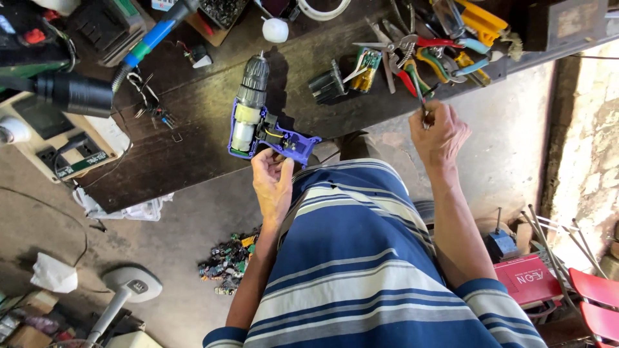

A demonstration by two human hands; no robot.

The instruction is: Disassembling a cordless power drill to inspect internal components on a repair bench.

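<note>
A cordless drill (258,119) with half of its purple shell off lies on the dark wooden workbench (193,148), motor and wires showing, chuck pointing away from me. My left hand (272,183) grips its purple handle near the bench's front edge. My right hand (438,132) is raised at the right end of the bench, fingers closed on a thin screwdriver (420,96) with a dark shaft, just below a pile of pliers.
Pliers and cutters (432,55) with red, green and yellow handles crowd the bench's far right. A small black part (327,84) and circuit board (365,67) lie mid-bench. A soldering iron (151,38) and beige station (58,138) sit left. Scrap parts (225,261) litter the floor.
</note>
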